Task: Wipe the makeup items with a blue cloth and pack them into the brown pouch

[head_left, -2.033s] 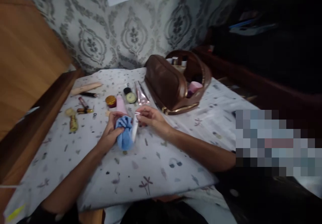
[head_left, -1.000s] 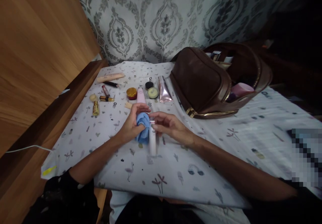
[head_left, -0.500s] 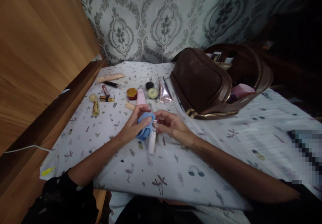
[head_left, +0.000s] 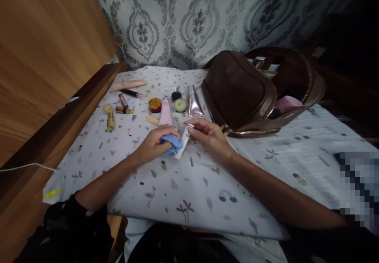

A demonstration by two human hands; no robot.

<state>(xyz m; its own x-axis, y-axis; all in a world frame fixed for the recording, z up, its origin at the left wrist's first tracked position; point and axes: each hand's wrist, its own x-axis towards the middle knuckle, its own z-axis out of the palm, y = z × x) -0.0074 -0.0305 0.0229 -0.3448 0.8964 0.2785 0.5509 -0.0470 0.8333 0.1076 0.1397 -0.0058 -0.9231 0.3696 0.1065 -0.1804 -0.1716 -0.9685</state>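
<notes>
Bunched in my left hand is a blue cloth, pressed against the side of a slim white tube. My right hand pinches the upper end of that tube between thumb and fingers, and the tube tilts with its lower end toward me. Just beyond my hands lies a pink tube, with a beige stick-like piece beside it. A gold-lidded red jar, a pale yellow pot and a metallic pink tube sit farther back.
A brown bag stands unzipped at the back right with cosmetics inside. On the left lie a beige tube, a black pencil, a gold bottle and a gold-and-black tube. A wooden panel borders the patterned cloth.
The white tube has gone from nearly upright to a slant and its lower end has risen toward the blue cloth. My right hand has moved slightly up and right. The view has shifted slightly.
</notes>
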